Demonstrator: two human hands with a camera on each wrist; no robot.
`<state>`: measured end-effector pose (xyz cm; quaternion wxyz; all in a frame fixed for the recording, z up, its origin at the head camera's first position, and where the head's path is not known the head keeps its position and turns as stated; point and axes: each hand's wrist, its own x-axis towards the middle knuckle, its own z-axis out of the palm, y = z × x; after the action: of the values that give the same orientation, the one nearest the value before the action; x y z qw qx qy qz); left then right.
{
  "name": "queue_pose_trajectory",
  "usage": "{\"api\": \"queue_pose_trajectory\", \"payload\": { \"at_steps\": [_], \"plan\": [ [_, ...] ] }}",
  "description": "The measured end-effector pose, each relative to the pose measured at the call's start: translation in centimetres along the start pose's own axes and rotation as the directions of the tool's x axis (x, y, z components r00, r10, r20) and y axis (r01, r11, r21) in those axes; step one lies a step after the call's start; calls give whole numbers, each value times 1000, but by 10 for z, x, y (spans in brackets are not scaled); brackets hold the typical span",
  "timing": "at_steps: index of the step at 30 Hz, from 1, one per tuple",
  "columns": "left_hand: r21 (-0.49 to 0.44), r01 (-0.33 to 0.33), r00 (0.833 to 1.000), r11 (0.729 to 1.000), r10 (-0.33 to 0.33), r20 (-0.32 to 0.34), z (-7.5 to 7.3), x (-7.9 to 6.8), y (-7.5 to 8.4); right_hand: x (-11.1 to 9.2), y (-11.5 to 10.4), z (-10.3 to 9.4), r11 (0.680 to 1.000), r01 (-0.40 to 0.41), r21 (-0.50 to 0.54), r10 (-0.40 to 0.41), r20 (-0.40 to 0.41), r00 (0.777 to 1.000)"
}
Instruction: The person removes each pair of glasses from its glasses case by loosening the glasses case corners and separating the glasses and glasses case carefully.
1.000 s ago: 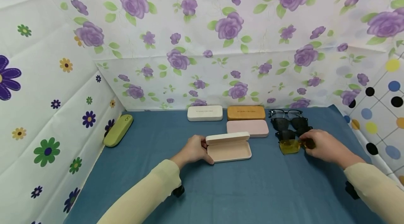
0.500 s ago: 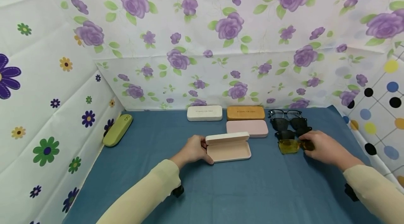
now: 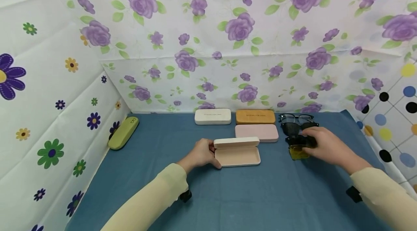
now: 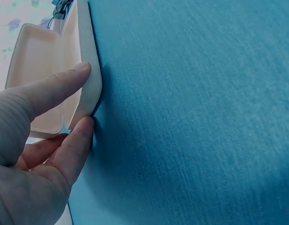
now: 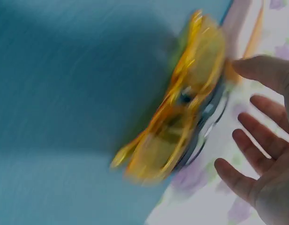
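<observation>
An opened cream eyeglass case (image 3: 238,156) lies on the blue cloth. My left hand (image 3: 200,155) grips its left end; the left wrist view shows the thumb laid over the case's rim (image 4: 90,51) and fingers against its end. On the right is a column of glasses: clear eyeglasses with dark frames (image 3: 295,116) farthest back, black sunglasses (image 3: 291,129), another dark pair (image 3: 294,140), and yellow-lensed glasses (image 3: 298,154) nearest. My right hand (image 3: 322,143) hovers over the nearer pairs, partly covering them. In the right wrist view its fingers are spread, apart from the blurred yellow glasses (image 5: 203,56).
Behind the opened case are a shut white case (image 3: 213,117), an orange-brown case (image 3: 255,117) and a pink case (image 3: 256,133). A green case (image 3: 123,133) lies at the far left by the wall. Flowered cloth walls (image 3: 156,79) border the table.
My right hand has released the yellow glasses and shifted slightly back and left toward the dark sunglasses behind them. My left hand stays on the cream case.
</observation>
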<state>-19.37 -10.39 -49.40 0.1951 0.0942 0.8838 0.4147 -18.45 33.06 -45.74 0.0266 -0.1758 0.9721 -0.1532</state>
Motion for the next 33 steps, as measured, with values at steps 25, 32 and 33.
{"api": "queue_pose_trajectory", "payload": {
  "at_steps": [25,32,33],
  "plan": [
    [-291,137,989,947,-145,-6,-5,-7,27,53,-129,51,525,-480,703,256,407,877],
    [-300,132,989,945,-146,-23,-1,-8,25,49,-136,60,451,-503,737,252,435,864],
    [-303,129,989,944,-143,-24,-1,-8,25,49,-137,60,450,-497,742,249,431,868]
  ]
}}
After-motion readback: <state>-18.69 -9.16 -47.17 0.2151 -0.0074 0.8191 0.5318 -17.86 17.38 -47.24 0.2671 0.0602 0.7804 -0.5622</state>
